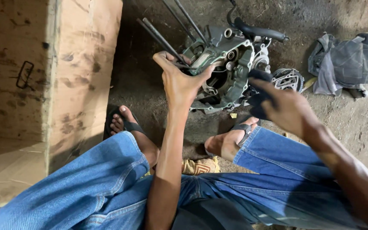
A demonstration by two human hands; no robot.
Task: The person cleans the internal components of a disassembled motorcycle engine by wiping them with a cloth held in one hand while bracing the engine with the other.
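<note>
Cardboard box [43, 85] fills the frame's left, its top and side cut off. At centre, the left hand [179, 83] closes on the rim of the grey engine casing [226, 72] on the dirt floor. Right of it, the right hand [284, 106] is blurred, dark fingers [258, 96] hovering half-curled by the casing; whether it holds anything, I cannot tell.

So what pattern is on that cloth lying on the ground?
Grey plaid cloth, clearest in the head view.

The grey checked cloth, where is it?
In the head view, the grey checked cloth lies crumpled on the dirt floor at upper right, just right of the engine case.
</note>
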